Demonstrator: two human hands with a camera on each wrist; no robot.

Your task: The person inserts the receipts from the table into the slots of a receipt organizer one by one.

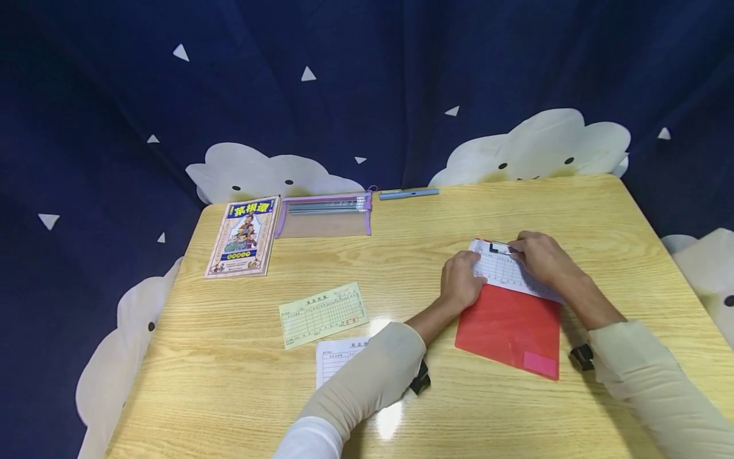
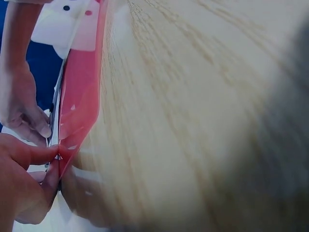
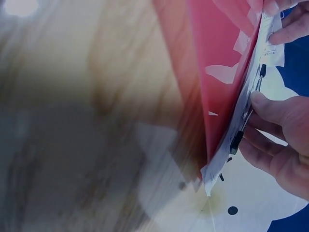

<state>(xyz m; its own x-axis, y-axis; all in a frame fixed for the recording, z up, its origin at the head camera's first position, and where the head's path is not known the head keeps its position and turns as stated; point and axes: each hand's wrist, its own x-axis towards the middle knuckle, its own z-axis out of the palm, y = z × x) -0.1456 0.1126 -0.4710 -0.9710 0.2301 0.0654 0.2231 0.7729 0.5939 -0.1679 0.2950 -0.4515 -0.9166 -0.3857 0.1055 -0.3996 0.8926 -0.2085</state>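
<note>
A red clipboard (image 1: 510, 325) with a pink label near its lower right corner is at the right side of the table. A white printed form (image 1: 501, 271) lies across its upper part, under a metal clip (image 1: 501, 248) with black ends. My left hand (image 1: 460, 280) pinches the left edge of the form and clipboard (image 2: 82, 87), as the left wrist view shows. At the clip, my right hand (image 1: 541, 255) has thumb and fingers on the metal lever; the right wrist view shows this hand (image 3: 285, 140) pinching it. Part of the form's right side is hidden by that hand.
A green printed form (image 1: 323, 315) lies mid-table, with another white form (image 1: 338, 360) partly under my left sleeve. At the back are a comic-style booklet (image 1: 243, 239), a mesh pencil case (image 1: 327, 223) with pencils, and a blue pen (image 1: 410, 194) near the edge.
</note>
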